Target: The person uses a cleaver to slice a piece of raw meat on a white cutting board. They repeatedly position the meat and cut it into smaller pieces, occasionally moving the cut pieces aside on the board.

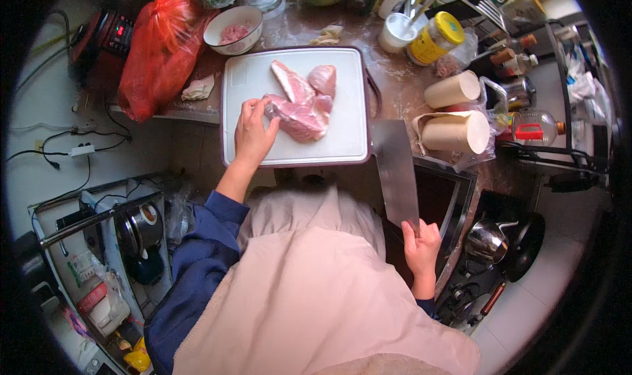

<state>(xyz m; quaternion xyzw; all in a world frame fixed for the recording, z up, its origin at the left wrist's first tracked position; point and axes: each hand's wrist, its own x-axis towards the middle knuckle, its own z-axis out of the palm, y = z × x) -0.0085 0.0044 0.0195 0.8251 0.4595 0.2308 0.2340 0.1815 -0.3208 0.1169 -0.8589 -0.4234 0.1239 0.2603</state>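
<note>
Raw meat (pixel 298 118) in pink pieces lies on a white cutting board (pixel 247 148) with a dark rim. One long strip angles up to the left, and a rounded lump sits at the upper right. My left hand (pixel 254 131) rests over the board's left side, thumb and fingertips on the left end of the largest piece. In my right hand (pixel 422 249) is a broad cleaver (pixel 395 172), its blade pointing away from me. The blade hangs just right of the board, apart from the meat. Its handle is mostly hidden by my fingers.
A patterned bowl (pixel 234 29) of meat and a red plastic bag (pixel 163 54) stand beyond the board's left corner. To the right are a yellow-lidded jar (pixel 437 37), a white tub (pixel 397 32) and two pale cylinders (pixel 454 131). A kettle (pixel 486 242) sits lower right.
</note>
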